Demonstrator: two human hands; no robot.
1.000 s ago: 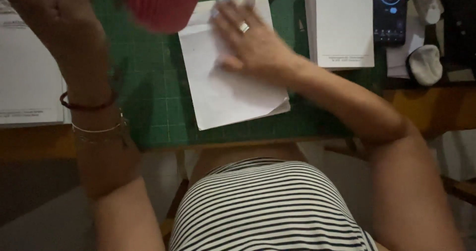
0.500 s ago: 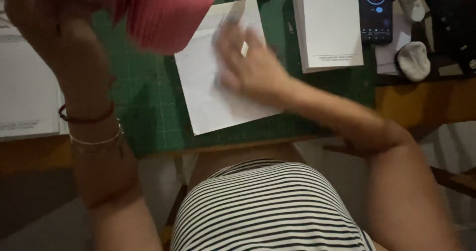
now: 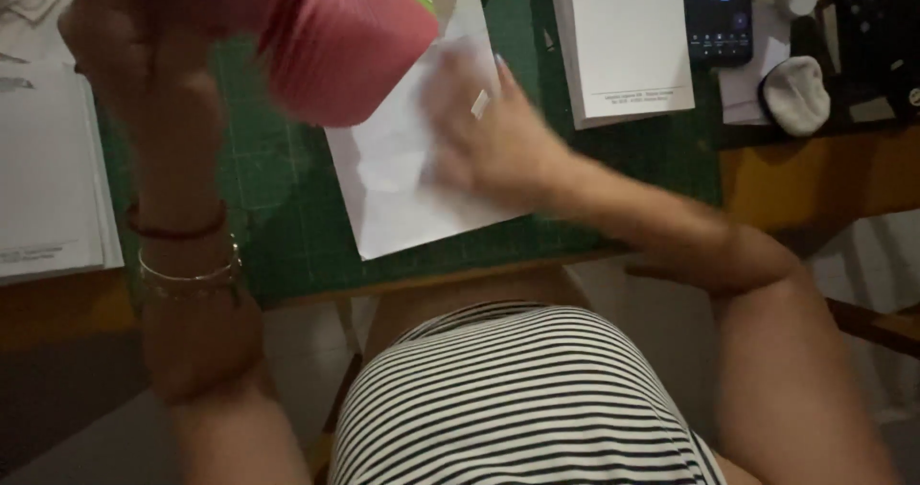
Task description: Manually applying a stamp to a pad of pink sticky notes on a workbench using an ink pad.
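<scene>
My right hand (image 3: 484, 145) lies open, pressing the creased white paper sheet (image 3: 402, 173) flat, while my left hand (image 3: 144, 34) grips a pink stack (image 3: 335, 39); folding seems barely begun.

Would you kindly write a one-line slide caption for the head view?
Right hand presses a white sheet on the green cutting mat; left hand lifts a pink object.

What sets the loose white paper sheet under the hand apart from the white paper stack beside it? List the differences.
The loose white paper sheet lies tilted on the green cutting mat; the white paper stack sits nearly square to it. The sheet is single and creased, the stack thick and flat. The right hand presses the sheet; nothing touches the stack. Both are white and rectangular.
</scene>
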